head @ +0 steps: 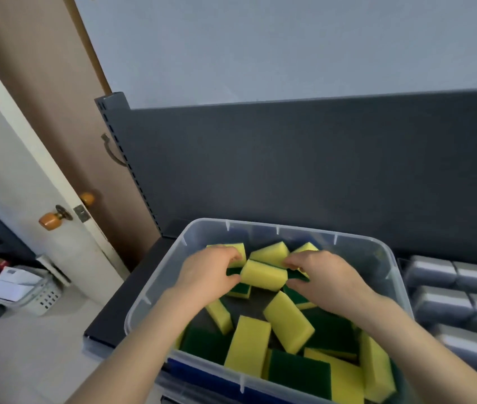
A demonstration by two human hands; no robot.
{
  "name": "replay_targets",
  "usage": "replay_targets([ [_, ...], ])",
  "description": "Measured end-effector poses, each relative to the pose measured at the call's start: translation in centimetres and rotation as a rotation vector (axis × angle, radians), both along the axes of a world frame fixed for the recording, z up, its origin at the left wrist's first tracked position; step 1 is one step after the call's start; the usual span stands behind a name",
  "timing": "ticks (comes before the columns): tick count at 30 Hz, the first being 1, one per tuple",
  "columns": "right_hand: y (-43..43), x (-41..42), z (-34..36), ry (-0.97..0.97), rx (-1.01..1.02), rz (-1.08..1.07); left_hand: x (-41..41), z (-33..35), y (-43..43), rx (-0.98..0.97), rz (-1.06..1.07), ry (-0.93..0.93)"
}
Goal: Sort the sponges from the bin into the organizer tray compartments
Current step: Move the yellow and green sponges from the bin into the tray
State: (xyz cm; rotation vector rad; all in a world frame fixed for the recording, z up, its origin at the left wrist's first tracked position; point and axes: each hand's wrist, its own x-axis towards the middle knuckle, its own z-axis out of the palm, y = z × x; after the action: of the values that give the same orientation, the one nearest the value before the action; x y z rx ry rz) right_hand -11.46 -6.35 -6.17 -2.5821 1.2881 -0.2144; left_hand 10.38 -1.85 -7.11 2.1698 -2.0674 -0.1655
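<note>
Two hands meet at the far end of the clear bin (143, 304): the left hand (211, 272) and right hand (321, 279) each pinch one end of a yellow sponge (263, 277), so both grips are closed on it, above the loose sponges (249, 345) heaped below. The risk, as I judge it: the soft foam buckles or slips when one hand releases, falling back into the pile, or curled fingers drag a neighbour along

So the whole thing sits on a dark grey shelf (127, 293) with a matching upright back panel. A clear plastic bin (289, 229) rests on it toward the left end. Just beside the bin on the right, rows of grey blocks (441, 304) are packed tight together.
</note>
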Motion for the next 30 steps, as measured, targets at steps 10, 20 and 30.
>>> replay_targets([
  [10, 0.4, -1.1, -0.4, -0.091, 0.136, -0.19, -1.1, -2.7, -5.1, -0.035, -0.306, -0.134],
  [20, 0.5, 1.8, -1.2, -0.969, 0.654, -0.659, 1.7, -3.1, -5.2, -0.602, -0.509, 0.243],
  [30, 0.1, 3.5, -2.6, -1.322, 0.584, -0.854, 3.5, -3.8, -6.1, -0.356, -0.225, 0.1],
])
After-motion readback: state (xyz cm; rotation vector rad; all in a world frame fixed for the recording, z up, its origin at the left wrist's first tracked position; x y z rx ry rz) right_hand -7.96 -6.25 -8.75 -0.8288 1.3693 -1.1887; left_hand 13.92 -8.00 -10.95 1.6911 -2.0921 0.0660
